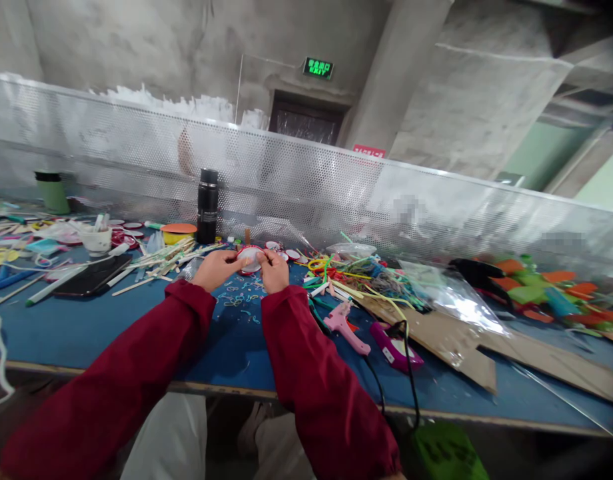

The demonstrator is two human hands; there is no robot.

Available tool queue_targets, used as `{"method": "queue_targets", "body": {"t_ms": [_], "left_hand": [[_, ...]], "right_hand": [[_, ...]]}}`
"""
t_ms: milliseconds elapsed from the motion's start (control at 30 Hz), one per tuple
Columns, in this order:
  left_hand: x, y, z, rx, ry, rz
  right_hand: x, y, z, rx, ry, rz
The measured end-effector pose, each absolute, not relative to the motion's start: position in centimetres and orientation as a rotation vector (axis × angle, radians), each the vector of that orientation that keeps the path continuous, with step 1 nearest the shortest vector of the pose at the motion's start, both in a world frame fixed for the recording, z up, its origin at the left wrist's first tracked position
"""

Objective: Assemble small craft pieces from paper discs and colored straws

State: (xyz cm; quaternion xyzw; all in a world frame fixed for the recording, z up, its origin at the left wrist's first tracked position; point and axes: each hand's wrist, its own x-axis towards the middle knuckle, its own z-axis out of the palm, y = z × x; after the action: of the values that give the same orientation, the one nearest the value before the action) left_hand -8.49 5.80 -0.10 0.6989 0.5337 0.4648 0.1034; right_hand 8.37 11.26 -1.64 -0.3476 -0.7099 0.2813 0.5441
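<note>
Both my hands meet over the blue table (76,333) and hold a small round white piece with a red rim (249,259). My left hand (217,268) grips its left side with the fingers curled over it. My right hand (275,270) pinches its right edge. Both arms are in dark red sleeves. Small loose coloured bands (239,293) lie on the table just below my hands. Several more red-rimmed round pieces (286,252) lie just behind the held one.
A black flask (207,205) stands behind my hands against a perforated metal screen (311,180). Sticks and straws (161,261), a white cup (96,239) and a dark tablet (92,275) lie left. Pink glue guns (342,325), cables, cardboard (461,333) and plastic bags lie right.
</note>
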Motion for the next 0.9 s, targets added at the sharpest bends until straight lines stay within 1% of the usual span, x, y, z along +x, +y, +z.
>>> {"method": "queue_targets", "body": {"t_ms": [133, 300, 733, 900], "left_hand": [[-7.9, 6.0, -0.4, 2.034, 1.580, 1.423], [-7.2, 5.8, -0.4, 2.002, 1.405, 1.461], [-5.7, 5.0, -0.4, 1.854, 1.153, 1.502], [-5.7, 5.1, -0.4, 1.802, 1.148, 1.484]], "right_hand": [[7.8, 11.8, -2.5, -0.892, -1.505, 0.761], [7.9, 12.7, -3.1, -0.935, -1.302, 0.840], [8.2, 13.1, -2.8, -0.978, -1.115, 0.932], [8.1, 12.3, -2.2, -0.939, -1.050, 0.996]]}}
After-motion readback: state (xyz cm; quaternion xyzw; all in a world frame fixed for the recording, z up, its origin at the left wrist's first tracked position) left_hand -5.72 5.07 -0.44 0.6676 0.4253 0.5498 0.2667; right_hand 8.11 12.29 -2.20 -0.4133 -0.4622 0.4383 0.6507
